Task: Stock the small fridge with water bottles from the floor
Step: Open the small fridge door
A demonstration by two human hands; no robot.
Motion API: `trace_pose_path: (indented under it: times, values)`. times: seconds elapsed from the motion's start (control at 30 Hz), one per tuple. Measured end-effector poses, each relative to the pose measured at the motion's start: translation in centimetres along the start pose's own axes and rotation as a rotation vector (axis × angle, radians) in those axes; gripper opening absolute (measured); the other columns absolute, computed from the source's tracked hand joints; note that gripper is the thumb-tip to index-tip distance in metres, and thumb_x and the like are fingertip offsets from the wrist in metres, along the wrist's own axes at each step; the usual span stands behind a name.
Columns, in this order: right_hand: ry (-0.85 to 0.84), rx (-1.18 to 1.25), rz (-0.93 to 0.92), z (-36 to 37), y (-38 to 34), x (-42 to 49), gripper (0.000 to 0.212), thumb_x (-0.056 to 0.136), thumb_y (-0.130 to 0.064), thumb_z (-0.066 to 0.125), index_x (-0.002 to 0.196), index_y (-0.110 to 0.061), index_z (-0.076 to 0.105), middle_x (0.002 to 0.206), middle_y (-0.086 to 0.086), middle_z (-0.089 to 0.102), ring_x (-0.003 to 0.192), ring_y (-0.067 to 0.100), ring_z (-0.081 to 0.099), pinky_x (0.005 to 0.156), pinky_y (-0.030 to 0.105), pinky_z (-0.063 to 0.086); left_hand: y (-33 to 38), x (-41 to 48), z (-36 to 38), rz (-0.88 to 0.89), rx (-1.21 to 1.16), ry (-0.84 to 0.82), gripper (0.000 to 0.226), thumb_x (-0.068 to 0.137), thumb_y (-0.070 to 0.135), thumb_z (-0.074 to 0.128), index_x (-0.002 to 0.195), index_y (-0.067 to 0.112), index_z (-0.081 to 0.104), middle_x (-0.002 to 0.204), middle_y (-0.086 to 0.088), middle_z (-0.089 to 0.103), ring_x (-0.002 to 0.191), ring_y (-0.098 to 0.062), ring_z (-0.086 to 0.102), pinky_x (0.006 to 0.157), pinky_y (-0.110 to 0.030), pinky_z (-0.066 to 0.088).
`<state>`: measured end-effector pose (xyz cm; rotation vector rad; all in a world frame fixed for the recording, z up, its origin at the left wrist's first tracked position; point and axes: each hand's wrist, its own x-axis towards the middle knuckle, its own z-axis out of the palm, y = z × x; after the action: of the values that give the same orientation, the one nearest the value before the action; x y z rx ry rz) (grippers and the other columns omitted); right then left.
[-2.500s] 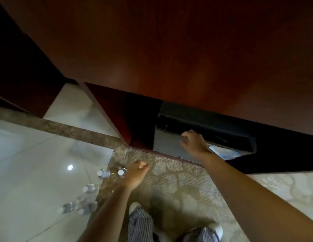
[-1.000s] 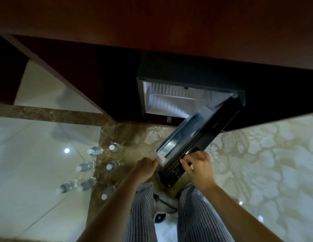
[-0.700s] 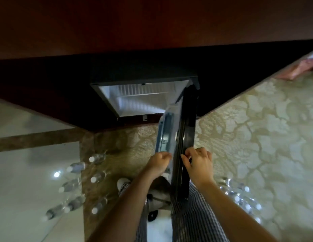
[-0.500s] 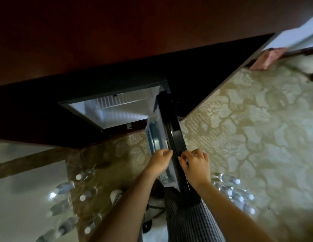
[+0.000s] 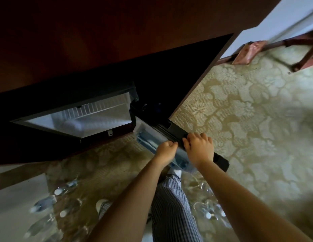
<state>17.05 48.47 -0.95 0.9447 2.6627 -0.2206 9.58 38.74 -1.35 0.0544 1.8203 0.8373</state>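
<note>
The small black fridge (image 5: 47, 109) stands open under a dark wooden cabinet, its white inside lit and bare. Its door (image 5: 171, 135) is swung wide to the right. My right hand (image 5: 199, 147) grips the door's dark top edge. My left hand (image 5: 167, 151) is curled against the door's inner side, beside the pale door shelf (image 5: 148, 140). Several clear water bottles with white caps (image 5: 47, 205) stand on the floor at lower left, blurred. More bottles (image 5: 211, 212) stand at lower right, behind my right forearm.
Patterned beige carpet (image 5: 248, 119) covers the floor to the right. Glossy pale tile (image 5: 14, 206) lies at lower left. A wooden leg and a pink cloth (image 5: 248, 51) sit by the far right wall. My striped trouser legs are below my arms.
The fridge door has swung from shut to wide open to the right, with both hands on it. My view has turned right, bringing bottles at lower right into sight.
</note>
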Motion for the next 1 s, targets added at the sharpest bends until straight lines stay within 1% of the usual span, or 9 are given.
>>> trace_pose_path:
  times: [0.1, 0.27, 0.47, 0.57, 0.7, 0.83, 0.87, 0.93, 1.0]
  values:
    - [0.009, -0.03, 0.003, -0.7, 0.1, 1.4, 0.035, 0.098, -0.035, 0.035, 0.113, -0.01, 0.055, 0.114, 0.01, 0.059, 0.111, 0.032, 0.051, 0.092, 0.04, 0.037, 1.3, 0.9, -0.1, 0.041, -0.025, -0.016, 0.034, 0.096, 0.03, 0.041, 0.11, 0.006, 0.061, 0.114, -0.015, 0.064, 0.108, -0.03, 0.059, 0.094, -0.038, 0.045]
    - [0.01, -0.055, 0.011, -1.4, -1.0, 2.7, 0.034, 0.097, -0.034, 0.039, 0.113, -0.007, 0.051, 0.117, 0.015, 0.055, 0.112, 0.035, 0.048, 0.089, 0.043, 0.038, 1.3, 1.2, -2.7, 0.088, -0.049, -0.025, 0.025, 0.096, 0.03, 0.043, 0.085, 0.012, 0.057, 0.091, -0.009, 0.058, 0.095, -0.029, 0.06, 0.091, -0.04, 0.047]
    - [-0.02, -0.1, 0.062, -2.4, -4.2, 3.1, 0.038, 0.097, -0.034, 0.037, 0.124, -0.008, 0.045, 0.124, 0.015, 0.048, 0.119, 0.035, 0.042, 0.094, 0.043, 0.035, -2.4, 0.0, -8.8, 0.101, -0.028, 0.007, 0.03, 0.096, 0.03, 0.042, 0.103, 0.007, 0.062, 0.097, -0.012, 0.06, 0.098, -0.027, 0.06, 0.086, -0.034, 0.045]
    - [-0.035, -0.077, 0.007, -1.8, -9.4, 1.3, 0.039, 0.096, -0.033, 0.037, 0.129, -0.012, 0.044, 0.13, 0.014, 0.048, 0.122, 0.033, 0.041, 0.098, 0.043, 0.035, -5.7, -1.4, -12.3, 0.09, -0.008, 0.035, 0.032, 0.095, 0.029, 0.045, 0.107, 0.006, 0.063, 0.1, -0.012, 0.063, 0.09, -0.023, 0.058, 0.079, -0.03, 0.044]
    - [-0.14, -0.029, -0.141, 0.6, -17.7, -1.8, 0.037, 0.096, -0.03, 0.037, 0.128, -0.013, 0.047, 0.132, 0.011, 0.049, 0.124, 0.031, 0.041, 0.1, 0.042, 0.036, -10.7, -3.9, -16.5, 0.055, 0.023, 0.072, 0.028, 0.095, 0.031, 0.046, 0.102, 0.009, 0.063, 0.103, -0.01, 0.063, 0.101, -0.026, 0.06, 0.084, -0.032, 0.045]
    - [-0.2, 0.015, -0.27, 2.7, -26.0, -4.7, 0.031, 0.095, -0.026, 0.038, 0.119, -0.013, 0.054, 0.125, 0.01, 0.055, 0.118, 0.028, 0.048, 0.098, 0.04, 0.039, -17.0, -6.4, -21.2, 0.013, -0.011, 0.187, 0.035, 0.096, 0.03, 0.043, 0.112, 0.004, 0.06, 0.113, -0.015, 0.064, 0.107, -0.029, 0.06, 0.088, -0.034, 0.045]
    - [-0.217, 0.015, -0.304, 3.3, -27.8, -5.3, 0.03, 0.095, -0.025, 0.038, 0.116, -0.013, 0.056, 0.122, 0.011, 0.056, 0.117, 0.028, 0.049, 0.097, 0.039, 0.04, -18.9, -6.8, -22.1, 0.005, -0.025, 0.201, 0.032, 0.096, 0.028, 0.043, 0.105, 0.003, 0.061, 0.106, -0.014, 0.064, 0.099, -0.027, 0.061, 0.083, -0.033, 0.045]
    - [-0.259, 0.008, -0.352, 4.2, -30.2, -6.3, 0.03, 0.096, -0.026, 0.039, 0.112, -0.011, 0.058, 0.119, 0.012, 0.058, 0.115, 0.029, 0.051, 0.095, 0.038, 0.042, -21.7, -7.5, -23.5, -0.028, -0.048, 0.241, 0.029, 0.095, 0.024, 0.042, 0.073, 0.009, 0.053, 0.076, -0.007, 0.057, 0.073, -0.021, 0.056, 0.07, -0.03, 0.04]
    - [-0.316, -0.016, -0.424, 5.5, -33.0, -7.5, 0.029, 0.096, -0.027, 0.039, 0.112, -0.011, 0.057, 0.117, 0.013, 0.058, 0.114, 0.03, 0.051, 0.091, 0.036, 0.043, -25.2, -8.4, -24.9, -0.083, -0.091, 0.29, 0.036, 0.096, 0.022, 0.042, 0.06, 0.014, 0.04, 0.064, -0.003, 0.045, 0.069, -0.023, 0.051, 0.067, -0.03, 0.035]
